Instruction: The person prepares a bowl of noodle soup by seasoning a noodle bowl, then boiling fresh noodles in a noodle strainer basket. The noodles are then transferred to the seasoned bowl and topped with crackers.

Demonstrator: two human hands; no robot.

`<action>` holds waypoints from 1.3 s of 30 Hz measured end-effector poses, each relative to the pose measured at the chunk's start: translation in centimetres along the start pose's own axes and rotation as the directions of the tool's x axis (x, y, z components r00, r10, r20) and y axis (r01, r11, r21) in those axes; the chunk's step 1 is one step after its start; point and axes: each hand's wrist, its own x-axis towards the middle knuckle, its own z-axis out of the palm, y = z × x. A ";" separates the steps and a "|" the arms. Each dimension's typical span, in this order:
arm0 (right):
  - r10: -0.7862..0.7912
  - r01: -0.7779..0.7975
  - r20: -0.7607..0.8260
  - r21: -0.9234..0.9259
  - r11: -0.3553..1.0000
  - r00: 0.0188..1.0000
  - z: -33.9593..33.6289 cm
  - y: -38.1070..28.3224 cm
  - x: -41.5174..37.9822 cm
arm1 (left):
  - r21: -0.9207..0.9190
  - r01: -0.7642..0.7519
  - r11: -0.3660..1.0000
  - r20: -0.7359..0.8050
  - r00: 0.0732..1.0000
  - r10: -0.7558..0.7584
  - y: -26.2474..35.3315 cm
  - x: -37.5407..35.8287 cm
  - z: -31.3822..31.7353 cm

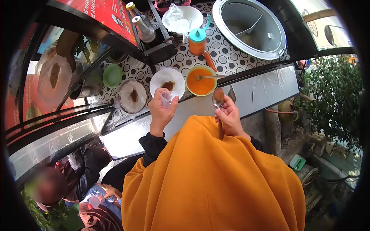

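Held up in front of me, my left hand (162, 111) pinches a small see-through plastic bag (166, 98). Behind it sits a white bowl (156, 79) with dark brown liquid at its bottom. My right hand (230, 118) grips a metal spoon (218, 97) by the handle, bowl end up. Between the hands, a little beyond them, stands a yellow-green bowl (188, 85) of orange sauce (198, 81), another spoon (212, 76) resting in it. Left of the white bowl is a plastic-covered dish (126, 94) showing something brown.
A large metal pot (220, 27) stands open at the back right. Nearby are an orange squeeze bottle (197, 46) with a turquoise lid, sauce bottles (143, 29) and a white plate (198, 17) holding plastic bags. A green bowl (112, 76) is at left. Another person (90, 165) sits lower left.
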 end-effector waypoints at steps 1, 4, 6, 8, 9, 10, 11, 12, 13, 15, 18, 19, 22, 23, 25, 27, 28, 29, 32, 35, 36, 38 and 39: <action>0.151 -0.161 0.130 0.065 0.985 0.980 -0.5 -0.4 -1.0 | -0.014 0.002 1.000 0.015 1.000 -0.002 0.1 0.0 0.3; 0.462 -0.522 0.402 0.046 0.852 0.790 -2.1 -0.7 -3.3 | -0.010 -0.056 0.998 0.042 0.997 0.057 0.9 0.2 0.9; 0.370 -0.281 0.225 -0.348 0.895 0.901 -2.4 -0.5 -1.9 | 0.002 -0.081 0.997 0.044 0.996 0.081 1.2 0.3 0.9; -0.078 0.244 0.236 -0.851 0.464 0.969 -2.9 -0.9 0.6 | 0.004 -0.079 0.997 0.042 0.996 0.079 1.5 0.2 0.9; -0.225 0.331 0.268 -0.887 0.322 0.937 -3.6 -0.8 2.4 | 0.019 -0.096 0.995 0.047 0.994 0.095 1.5 0.1 1.0; -0.360 0.390 0.313 -0.906 0.165 0.879 -4.3 -0.6 4.1 | 0.033 -0.114 0.993 0.053 0.992 0.112 1.5 0.0 1.0; -0.285 0.390 0.358 -0.918 0.064 0.889 -4.6 -1.1 5.9 | 0.046 -0.132 0.990 0.059 0.990 0.130 1.5 -0.1 1.0; -0.202 0.395 0.394 -0.918 -0.038 0.897 -5.0 -1.6 7.7 | 0.068 -0.139 0.988 0.074 0.988 0.134 1.6 -0.2 1.1; -0.114 0.402 0.418 -0.905 -0.139 0.901 -4.9 -2.1 8.7 | 0.091 -0.145 0.985 0.090 0.986 0.137 1.7 -0.5 1.1; -0.085 0.369 0.384 -0.917 -0.155 0.919 -3.2 -3.1 9.9 | 0.122 -0.159 0.980 0.109 0.983 0.146 1.6 -0.8 1.0; -0.092 0.345 0.356 -0.932 -0.113 0.930 -2.1 -3.3 11.5 | 0.142 -0.166 0.976 0.114 0.982 0.150 0.8 -1.4 0.9; -0.103 0.341 0.349 -0.936 -0.087 0.931 -2.0 -3.0 12.1 | 0.147 -0.160 0.976 0.113 0.983 0.144 0.6 -1.5 0.8; -0.242 0.432 0.416 -0.902 0.012 0.876 -2.7 -1.7 13.9 | 0.171 -0.151 0.974 0.091 0.986 0.137 0.5 -1.9 0.7; -0.266 0.445 0.419 -0.894 0.045 0.868 -3.0 -1.3 14.4 | 0.181 -0.150 0.972 0.082 0.987 0.137 0.5 -2.0 0.7; -0.317 0.470 0.417 -0.876 0.111 0.852 -3.0 -1.1 15.0 | 0.191 -0.120 0.974 0.124 0.988 0.097 0.6 -2.1 0.5; -0.374 0.449 0.345 -0.861 0.239 0.861 -3.0 -1.3 14.9 | 0.187 -0.092 0.978 0.150 0.987 0.064 0.7 -2.2 0.5; -0.342 0.395 0.278 -0.852 0.345 0.898 -3.0 -1.7 14.7 | 0.177 -0.079 0.981 0.156 0.986 0.051 0.5 -2.1 0.6; -0.301 0.333 0.211 -0.831 0.445 0.930 -3.1 -2.1 14.3 | 0.168 -0.065 0.984 0.162 0.986 0.038 0.4 -2.2 0.8; -0.109 0.144 0.095 -0.626 0.766 0.990 -4.2 -2.1 13.4 | 0.125 -0.042 0.991 0.170 0.985 0.020 0.5 -2.5 1.8; -0.290 0.279 0.061 -0.518 0.809 0.955 -5.2 0.4 12.6 | 0.095 -0.026 0.995 0.197 0.980 0.006 0.6 -2.8 2.4; -0.415 0.376 0.047 -0.525 0.764 0.909 -5.0 1.1 12.3 | 0.093 -0.019 0.996 0.194 0.981 0.000 0.6 -2.8 2.5; -0.589 0.502 0.045 -0.578 0.643 0.807 -5.1 2.3 11.7 | 0.088 -0.001 0.996 0.191 0.982 -0.015 0.4 -3.0 2.6; -0.607 0.515 0.075 -0.617 0.595 0.791 -5.3 2.5 11.8 | 0.095 -0.001 0.995 0.188 0.982 -0.017 0.5 -3.0 2.6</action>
